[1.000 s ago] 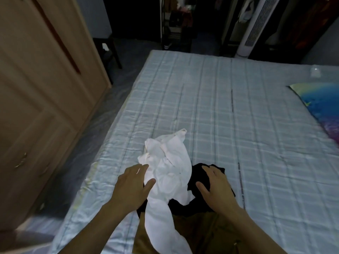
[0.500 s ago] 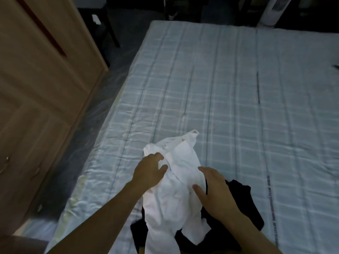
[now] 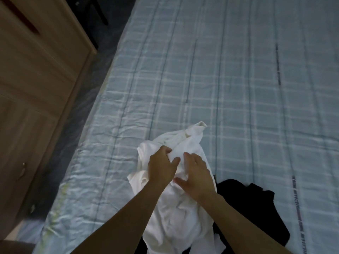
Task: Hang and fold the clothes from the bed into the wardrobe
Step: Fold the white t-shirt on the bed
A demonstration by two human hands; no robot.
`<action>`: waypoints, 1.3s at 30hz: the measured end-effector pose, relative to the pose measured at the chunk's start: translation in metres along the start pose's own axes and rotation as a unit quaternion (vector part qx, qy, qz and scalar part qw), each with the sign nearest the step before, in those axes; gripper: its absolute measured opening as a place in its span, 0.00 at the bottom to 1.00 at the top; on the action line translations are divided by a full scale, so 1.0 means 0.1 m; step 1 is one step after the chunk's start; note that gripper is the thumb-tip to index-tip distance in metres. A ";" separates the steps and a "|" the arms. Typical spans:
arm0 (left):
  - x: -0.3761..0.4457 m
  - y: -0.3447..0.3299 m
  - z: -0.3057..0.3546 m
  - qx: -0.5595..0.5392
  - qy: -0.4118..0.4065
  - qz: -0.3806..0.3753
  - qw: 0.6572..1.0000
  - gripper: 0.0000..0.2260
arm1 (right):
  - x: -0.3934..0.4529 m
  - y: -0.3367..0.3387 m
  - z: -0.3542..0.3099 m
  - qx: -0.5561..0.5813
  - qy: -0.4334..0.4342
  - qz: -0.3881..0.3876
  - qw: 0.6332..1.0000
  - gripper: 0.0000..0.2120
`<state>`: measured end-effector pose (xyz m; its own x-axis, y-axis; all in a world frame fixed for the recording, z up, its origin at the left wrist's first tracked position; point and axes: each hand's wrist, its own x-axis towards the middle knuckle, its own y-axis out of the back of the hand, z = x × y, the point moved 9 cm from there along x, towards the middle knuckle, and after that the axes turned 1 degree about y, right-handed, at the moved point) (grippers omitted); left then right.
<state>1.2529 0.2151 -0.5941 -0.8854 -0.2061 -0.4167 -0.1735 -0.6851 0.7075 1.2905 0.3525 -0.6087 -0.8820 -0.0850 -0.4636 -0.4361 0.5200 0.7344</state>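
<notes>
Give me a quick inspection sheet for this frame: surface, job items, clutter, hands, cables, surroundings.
Surface: bed with a pale blue checked cover, wrinkled along its left edge.
Job's things: crumpled white garment lying on the bed, partly over a black garment at its right. Wooden wardrobe at left; doors look closed.
Clutter: nothing seen.
Hands: left hand has fingers curled into the white fabric; right hand rests on the same garment with fingers spread, thumb against the cloth.
Cables: nothing seen.
Surroundings: dark floor between wardrobe and bed; a dark furniture leg at the top, too dim to identify.
</notes>
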 end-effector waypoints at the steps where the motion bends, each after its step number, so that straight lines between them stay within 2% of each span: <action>1: -0.01 0.03 0.05 -0.016 -0.006 0.013 1.000 0.12 | 0.01 0.01 -0.02 -0.004 0.000 0.020 1.000 0.36; 5: -0.17 0.17 0.41 -0.096 -0.069 0.041 0.992 0.10 | -0.05 0.14 0.07 0.027 -0.032 0.078 0.996 0.21; 8: -0.36 0.31 0.68 -0.168 -0.094 0.040 0.981 0.09 | -0.20 0.35 0.19 0.044 -0.055 0.104 0.992 0.02; 10: -0.48 0.45 0.82 -0.218 -0.091 0.035 0.971 0.10 | -0.37 0.55 0.29 0.088 -0.067 0.133 0.985 0.09; 13: -0.68 0.73 1.06 -0.242 -0.111 0.023 0.964 0.11 | -0.71 0.91 0.34 0.121 -0.067 0.178 0.974 0.07; 18: -1.25 1.17 1.53 -0.146 -0.228 -0.025 0.962 0.11 | -1.36 1.56 0.13 0.161 -0.003 0.257 0.953 0.07; 21: -1.68 1.44 1.74 -0.089 -0.306 -0.057 0.946 0.19 | -1.83 1.97 -0.10 0.171 0.044 0.312 0.933 0.09; 24: -2.14 1.84 1.92 -0.002 -0.419 0.013 0.908 0.14 | -2.31 2.27 -0.32 0.173 0.076 0.345 0.919 0.10; 26: -2.41 2.10 1.99 0.011 -0.448 0.057 0.892 0.10 | -2.63 2.39 -0.45 0.156 0.085 0.356 0.918 0.10; 29: -2.86 2.34 2.16 0.003 -0.496 0.067 0.866 0.05 | -3.17 2.54 -0.55 0.116 0.075 0.387 0.912 0.10; 32: -3.41 2.46 2.42 -0.034 -0.543 0.026 0.839 0.06 | -3.77 2.70 -0.52 0.067 0.047 0.440 0.894 0.10; 34: -3.83 2.53 2.58 -0.059 -0.567 0.024 0.821 0.07 | -4.15 2.75 -0.44 0.050 0.018 0.471 0.880 0.09; 37: -4.48 2.66 2.74 -0.093 -0.600 0.044 0.794 0.07 | -4.60 2.65 -0.21 0.079 -0.024 0.505 0.859 0.07; 39: -4.84 2.78 2.78 -0.110 -0.613 0.062 0.780 0.07 | -4.80 2.46 -0.05 0.103 -0.050 0.497 0.860 0.06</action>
<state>1.5129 0.3181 -0.0371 -0.6600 0.4498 0.6017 -0.0942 -0.8441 0.5278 1.6054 0.5173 -0.2035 -0.7768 0.5567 0.2944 0.5745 0.4347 0.6936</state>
